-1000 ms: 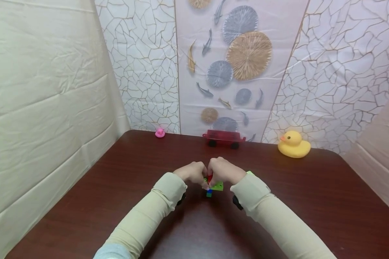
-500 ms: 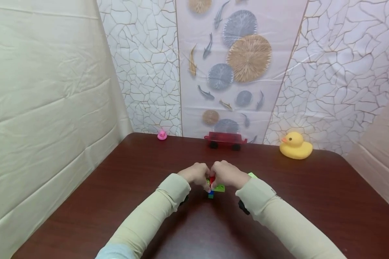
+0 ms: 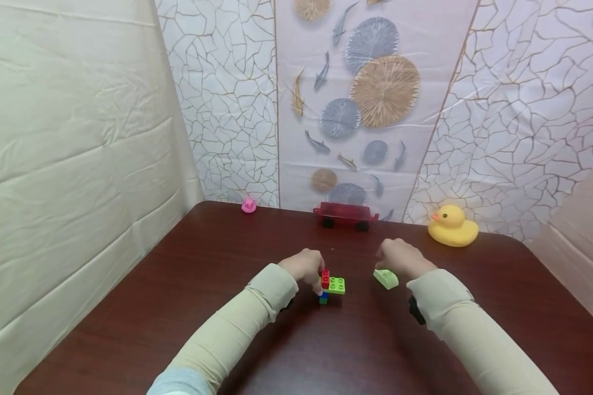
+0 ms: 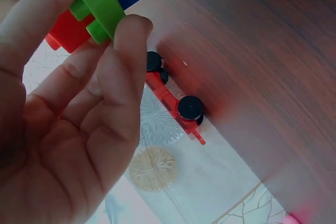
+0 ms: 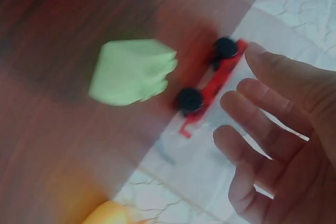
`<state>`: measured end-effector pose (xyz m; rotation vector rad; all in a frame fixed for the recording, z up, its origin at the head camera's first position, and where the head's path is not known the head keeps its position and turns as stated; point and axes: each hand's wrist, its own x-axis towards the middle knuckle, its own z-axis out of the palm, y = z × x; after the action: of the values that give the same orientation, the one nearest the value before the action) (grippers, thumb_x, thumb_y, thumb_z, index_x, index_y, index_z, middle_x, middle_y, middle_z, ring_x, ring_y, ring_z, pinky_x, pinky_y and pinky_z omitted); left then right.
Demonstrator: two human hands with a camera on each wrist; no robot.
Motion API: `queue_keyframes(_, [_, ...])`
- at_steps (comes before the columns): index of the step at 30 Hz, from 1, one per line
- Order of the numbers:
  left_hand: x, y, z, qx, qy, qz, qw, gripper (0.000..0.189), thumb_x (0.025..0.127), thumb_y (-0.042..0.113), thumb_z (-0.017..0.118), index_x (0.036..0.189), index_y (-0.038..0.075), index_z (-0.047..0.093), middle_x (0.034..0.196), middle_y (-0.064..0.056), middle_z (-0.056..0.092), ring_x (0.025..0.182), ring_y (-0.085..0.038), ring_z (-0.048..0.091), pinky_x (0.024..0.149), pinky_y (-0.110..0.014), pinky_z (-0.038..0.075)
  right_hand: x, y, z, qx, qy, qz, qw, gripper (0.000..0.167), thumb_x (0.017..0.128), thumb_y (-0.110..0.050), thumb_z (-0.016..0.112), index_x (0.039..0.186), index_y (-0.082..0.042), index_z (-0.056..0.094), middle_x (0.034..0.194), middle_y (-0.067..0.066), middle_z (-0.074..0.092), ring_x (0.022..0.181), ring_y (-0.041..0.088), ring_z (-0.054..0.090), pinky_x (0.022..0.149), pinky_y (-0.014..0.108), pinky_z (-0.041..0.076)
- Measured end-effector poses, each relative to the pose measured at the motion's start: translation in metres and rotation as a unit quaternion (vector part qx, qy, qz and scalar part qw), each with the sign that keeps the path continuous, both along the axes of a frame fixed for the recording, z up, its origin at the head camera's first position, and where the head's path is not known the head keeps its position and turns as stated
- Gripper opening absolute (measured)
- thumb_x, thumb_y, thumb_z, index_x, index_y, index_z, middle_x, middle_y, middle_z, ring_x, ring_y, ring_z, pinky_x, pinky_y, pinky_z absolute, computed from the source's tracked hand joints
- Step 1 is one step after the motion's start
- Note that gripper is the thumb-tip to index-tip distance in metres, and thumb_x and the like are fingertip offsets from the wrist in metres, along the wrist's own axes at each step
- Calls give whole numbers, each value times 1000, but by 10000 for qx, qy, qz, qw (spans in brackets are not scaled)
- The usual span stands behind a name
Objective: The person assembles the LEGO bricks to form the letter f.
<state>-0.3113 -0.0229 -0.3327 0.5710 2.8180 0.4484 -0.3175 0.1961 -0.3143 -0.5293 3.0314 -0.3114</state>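
My left hand (image 3: 305, 267) pinches a stack of toy building bricks near the table's middle. A red brick (image 3: 325, 278) tops a light green studded plate (image 3: 337, 285), with a blue brick (image 3: 323, 297) and a darker green one (image 3: 323, 301) beneath. In the left wrist view, thumb and fingers close round the bright green brick (image 4: 105, 6); part of the stack is hidden. To the right, my right hand (image 3: 404, 258) hovers over a pale green curved brick (image 3: 387, 278). The right wrist view shows its fingers loosely bent, apart from the blurred pale brick (image 5: 131, 72).
A red toy wagon (image 3: 346, 213) with black wheels stands at the table's back edge. A small pink duck (image 3: 249, 206) sits at the back left, a larger yellow duck (image 3: 453, 226) at the back right. Patterned cloth hangs behind the brown table (image 3: 202, 340).
My right hand has left the brick stack and moved right to the pale green brick, uncovering the red brick and the plate. My left hand has kept hold of the stack.
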Motion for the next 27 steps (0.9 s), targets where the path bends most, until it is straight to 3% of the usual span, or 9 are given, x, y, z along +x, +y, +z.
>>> queue_keyframes(3, [0, 1, 0, -59, 3, 7, 10000, 41, 58, 22, 82, 91, 7, 64, 76, 1, 56, 68, -13, 50, 58, -25, 43, -1, 9, -6, 68, -88, -213, 9997, 10, 75, -16, 66, 79, -7, 66, 72, 4, 60, 61, 17, 51, 50, 35, 41])
queue_keyframes(7, [1, 2, 1, -20, -27, 41, 10000, 41, 58, 21, 82, 92, 7, 64, 77, 0, 56, 68, -13, 50, 58, -25, 43, -3, 13, -14, 198, -81, -454, 9987, 14, 75, -20, 66, 71, -8, 61, 64, 2, 55, 57, 18, 48, 46, 35, 38])
queue_keyframes(17, [2, 2, 1, 77, 4, 19, 10000, 37, 57, 18, 82, 87, 7, 64, 73, 1, 54, 67, -13, 49, 57, -24, 42, -7, 15, -34, 401, -190, -802, 9958, 26, 74, -30, 67, 79, -6, 57, 67, 6, 50, 59, 22, 46, 47, 36, 37])
queue_keyframes(27, [0, 0, 0, 31, -74, 92, 9999, 40, 57, 19, 82, 90, 7, 64, 74, 0, 56, 66, -13, 50, 57, -25, 43, -9, 10, -52, 407, -153, -752, 9962, 23, 73, -25, 67, 78, -6, 56, 66, 6, 50, 59, 21, 46, 47, 35, 37])
